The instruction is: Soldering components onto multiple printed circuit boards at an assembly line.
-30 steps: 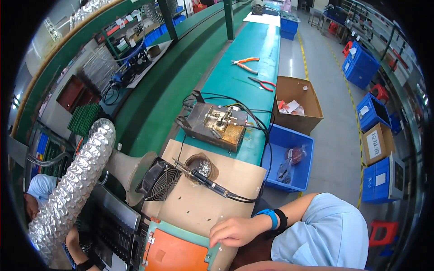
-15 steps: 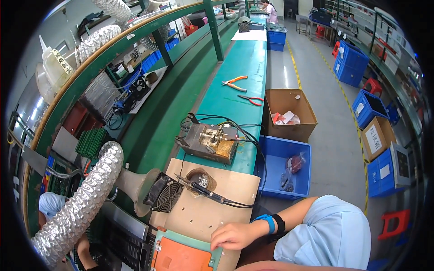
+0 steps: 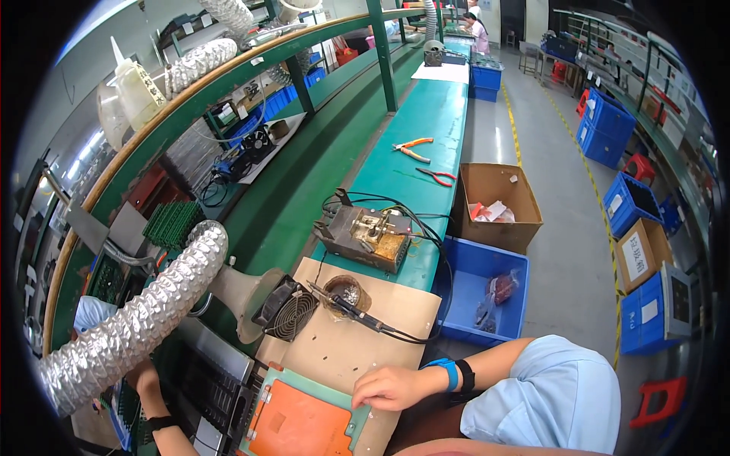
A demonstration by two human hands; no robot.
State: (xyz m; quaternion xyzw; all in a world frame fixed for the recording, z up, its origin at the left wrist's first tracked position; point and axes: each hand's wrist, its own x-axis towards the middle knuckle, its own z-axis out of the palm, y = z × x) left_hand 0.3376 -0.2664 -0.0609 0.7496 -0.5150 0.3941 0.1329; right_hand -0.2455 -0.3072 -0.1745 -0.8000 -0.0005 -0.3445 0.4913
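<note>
At the left, a ribbed silver duct [image 3: 144, 319] slants across the view, and the left hand [image 3: 142, 374], a black band on its wrist, reaches in just beside its underside; its fingers are partly hidden, so whether they hold anything cannot be told. Next stands a dark slotted rack [image 3: 213, 389], then a black fan [image 3: 292, 314] at the duct's flared hood. The orange panel [image 3: 300, 425] lies in a green frame [image 3: 325, 389] at the near end of the table [image 3: 426, 121], partly over brown paper [image 3: 327, 342]. Beyond it, a soldering iron [image 3: 356, 313] leans across a round pot [image 3: 363, 298]. The right hand [image 3: 388, 387] rests at the frame's right corner, its fingers loosely bent and close together; whether they grip the edge cannot be told. Farther right, a blue bin [image 3: 483, 254] holds bagged items.
</note>
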